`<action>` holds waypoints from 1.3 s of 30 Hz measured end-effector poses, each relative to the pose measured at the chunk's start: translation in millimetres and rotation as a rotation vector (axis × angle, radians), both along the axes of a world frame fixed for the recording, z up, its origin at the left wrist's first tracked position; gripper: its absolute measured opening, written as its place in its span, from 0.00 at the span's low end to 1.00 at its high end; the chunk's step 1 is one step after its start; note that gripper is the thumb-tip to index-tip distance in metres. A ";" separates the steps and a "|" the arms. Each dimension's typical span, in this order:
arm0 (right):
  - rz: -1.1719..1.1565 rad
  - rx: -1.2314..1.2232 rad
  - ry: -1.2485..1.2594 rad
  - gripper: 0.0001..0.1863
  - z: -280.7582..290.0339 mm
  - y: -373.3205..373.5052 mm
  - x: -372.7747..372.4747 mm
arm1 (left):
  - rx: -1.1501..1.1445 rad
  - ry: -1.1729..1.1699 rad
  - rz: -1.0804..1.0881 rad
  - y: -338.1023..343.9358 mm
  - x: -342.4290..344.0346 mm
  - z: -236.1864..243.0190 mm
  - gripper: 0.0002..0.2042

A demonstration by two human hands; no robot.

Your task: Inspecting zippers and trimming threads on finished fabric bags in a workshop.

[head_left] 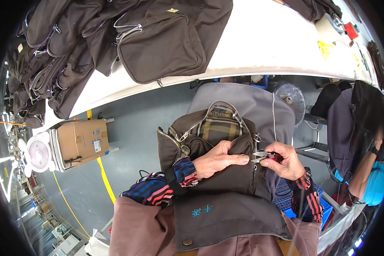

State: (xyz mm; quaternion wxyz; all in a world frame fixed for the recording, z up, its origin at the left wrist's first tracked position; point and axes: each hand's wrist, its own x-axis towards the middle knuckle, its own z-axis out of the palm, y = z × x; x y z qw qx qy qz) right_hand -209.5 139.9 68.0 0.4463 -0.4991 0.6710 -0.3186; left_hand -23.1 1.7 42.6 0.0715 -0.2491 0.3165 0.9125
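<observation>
Dark brown cloth bag, in front of me, short of the white tabletop. Silver-toothed zip gapes in an arch; plaid lining shows inside. Of my hands, the left pinches its fabric, thumb extended; the right is curled round small snips, blades parted.

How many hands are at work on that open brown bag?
2: the left hand on the bag, the right hand at its right edge, holding small snips.
</observation>
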 end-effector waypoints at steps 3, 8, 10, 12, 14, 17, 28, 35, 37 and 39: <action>0.016 -0.011 0.090 0.12 5.0 -4.9 2.0 | -0.005 -0.015 -0.007 -1.0 0.6 -3.6 0.07; 0.031 0.024 0.106 0.12 9.5 -9.6 3.5 | -0.011 -0.022 0.021 -0.1 -0.2 -5.1 0.06; 0.034 0.038 0.070 0.12 -4.1 -8.2 6.0 | -0.015 -0.028 0.019 -0.1 0.7 -6.0 0.06; -0.179 -0.106 -0.387 0.13 -25.1 3.7 10.2 | -0.013 -0.022 0.001 -0.9 -1.4 -6.4 0.07; -0.542 -0.131 -1.228 0.11 -19.9 9.0 11.2 | 0.053 -0.047 -0.010 0.1 -2.5 -6.2 0.07; -0.573 -0.337 -1.351 0.11 -17.4 4.6 12.6 | 0.018 -0.050 -0.027 0.6 -0.7 -10.1 0.08; -0.303 0.128 -0.479 0.05 -16.9 -13.0 17.0 | -0.688 -0.004 -0.056 -5.6 4.9 3.8 0.19; -0.364 0.095 -0.791 0.10 -22.8 -11.9 18.9 | -1.863 0.274 -0.129 -18.6 -3.6 57.8 0.19; -0.374 0.087 -0.872 0.10 -23.5 -11.4 18.9 | -1.746 0.438 -0.421 -18.6 -23.1 57.9 0.15; -0.372 0.065 -0.898 0.11 -24.7 -9.6 17.0 | -1.762 0.452 -0.516 -23.4 -36.0 53.9 0.13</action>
